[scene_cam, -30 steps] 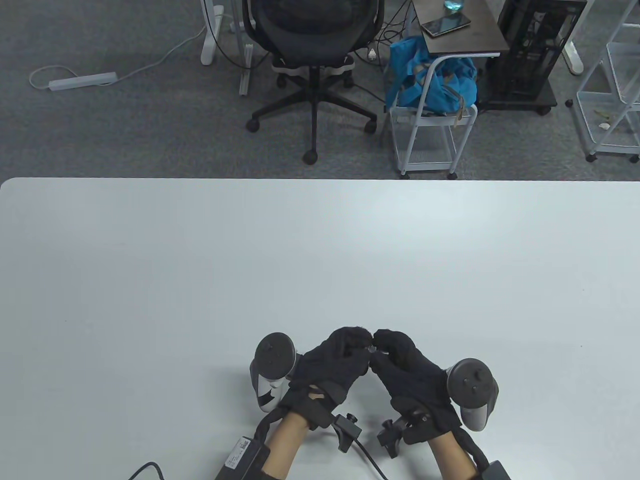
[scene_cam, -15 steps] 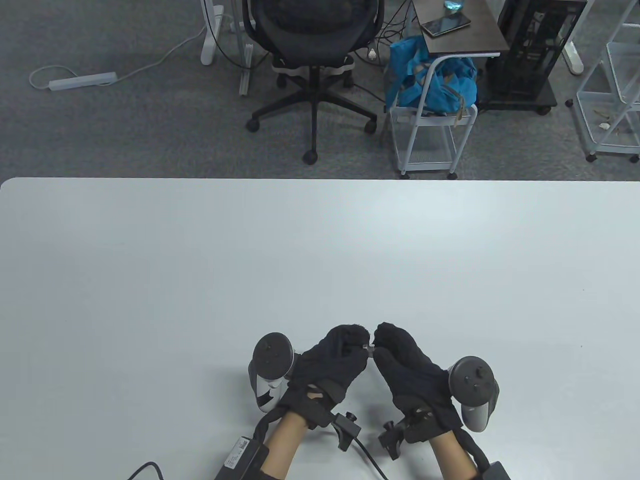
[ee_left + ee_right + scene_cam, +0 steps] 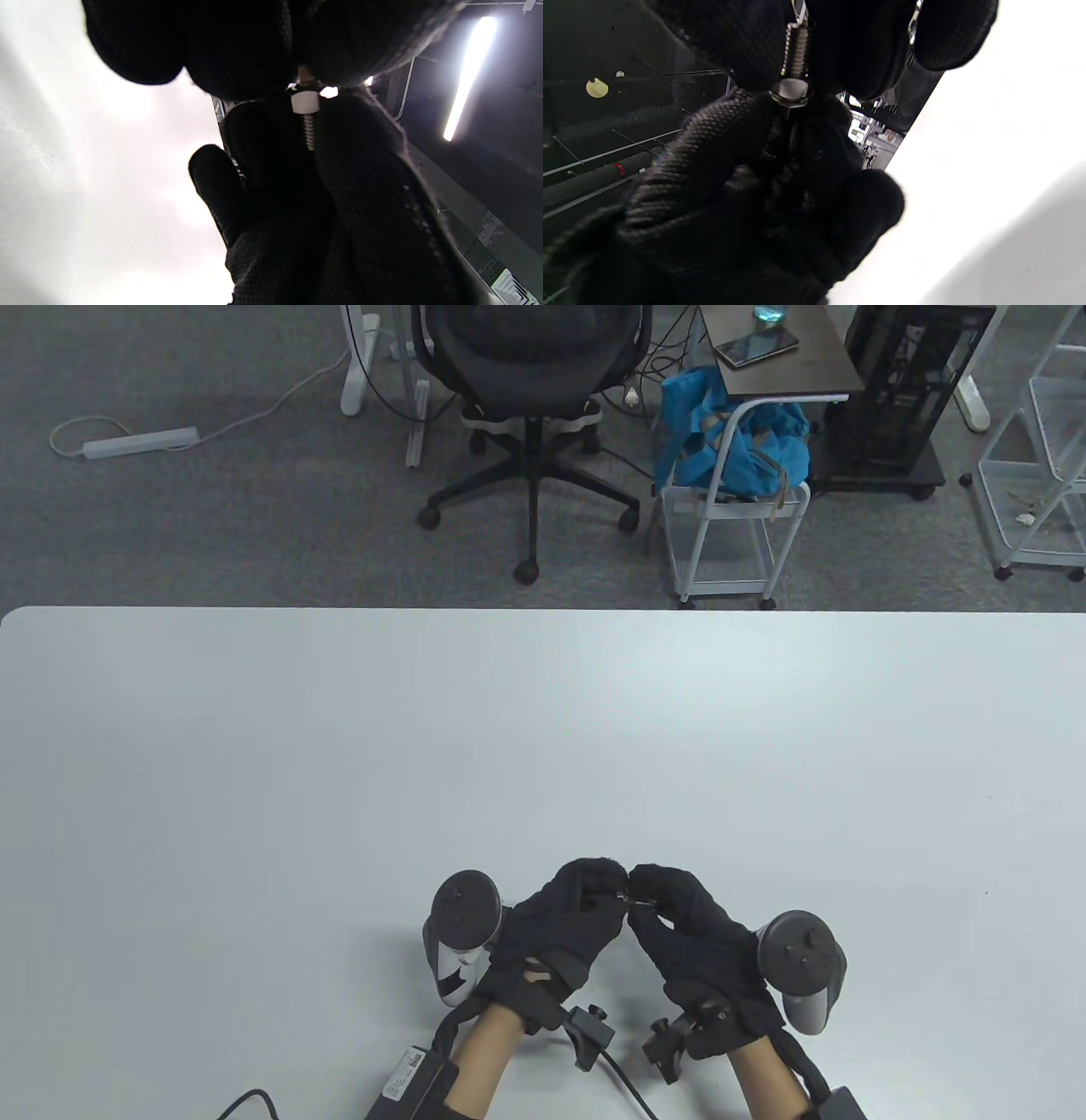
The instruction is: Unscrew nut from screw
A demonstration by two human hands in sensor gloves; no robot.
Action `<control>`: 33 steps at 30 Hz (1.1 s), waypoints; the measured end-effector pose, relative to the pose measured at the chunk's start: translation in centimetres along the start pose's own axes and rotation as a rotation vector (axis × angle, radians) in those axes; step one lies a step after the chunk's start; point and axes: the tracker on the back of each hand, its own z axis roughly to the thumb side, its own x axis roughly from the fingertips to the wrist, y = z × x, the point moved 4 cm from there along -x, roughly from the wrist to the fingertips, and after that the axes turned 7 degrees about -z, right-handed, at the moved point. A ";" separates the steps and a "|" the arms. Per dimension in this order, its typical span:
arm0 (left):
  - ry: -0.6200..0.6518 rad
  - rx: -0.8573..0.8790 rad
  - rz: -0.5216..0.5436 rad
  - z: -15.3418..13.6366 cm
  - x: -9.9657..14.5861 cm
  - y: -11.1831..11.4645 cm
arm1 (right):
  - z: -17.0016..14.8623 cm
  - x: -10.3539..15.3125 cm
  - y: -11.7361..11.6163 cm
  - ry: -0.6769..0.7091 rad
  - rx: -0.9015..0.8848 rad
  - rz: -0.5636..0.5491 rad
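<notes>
One screw [image 3: 308,134] and one nut [image 3: 304,101] showed, held together between two gloved hands above the table [image 3: 339,746] near the middle of its near edge. The screw was a slim, silvery threaded shaft; the nut was hexagonal, threaded on the shaft, pale in the left wrist view and dark metallic in the right wrist view [image 3: 790,92] — the lighting differed. The left hand [image 3: 560,925] had its grip closed on the screw's nut end, its fingertips [image 3: 237,51] bunched just above the nut. The right hand [image 3: 691,929] had its grip closed around the threaded shaft [image 3: 796,53]. Each hand bore one tracker — two in all. The fingertips of both hands met. The table lay bare toward its far edge and both side edges, leaving wide room there.
</notes>
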 end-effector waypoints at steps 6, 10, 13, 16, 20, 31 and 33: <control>0.008 0.004 0.003 0.1 0.0 0.0 | -1.5 0.3 0.4 -0.113 -0.006 -0.054; 0.025 -0.008 -0.004 0.2 -0.1 0.1 | -2.0 0.2 0.2 -0.130 -0.010 -0.043; 0.035 -0.020 -0.012 0.3 -0.1 0.3 | -1.3 0.2 0.0 -0.077 -0.002 -0.055; 0.027 -0.019 -0.015 0.1 -0.1 0.3 | -0.5 0.2 0.2 -0.008 0.052 -0.079; 0.019 0.010 0.001 -0.2 -0.1 0.1 | 0.2 0.2 0.0 0.027 0.051 -0.049; 0.031 0.027 0.014 -0.1 0.0 -0.1 | -1.7 0.3 0.0 -0.110 0.010 -0.046; 0.036 0.017 0.007 0.0 0.0 0.1 | -1.8 0.3 -0.1 -0.108 0.016 -0.043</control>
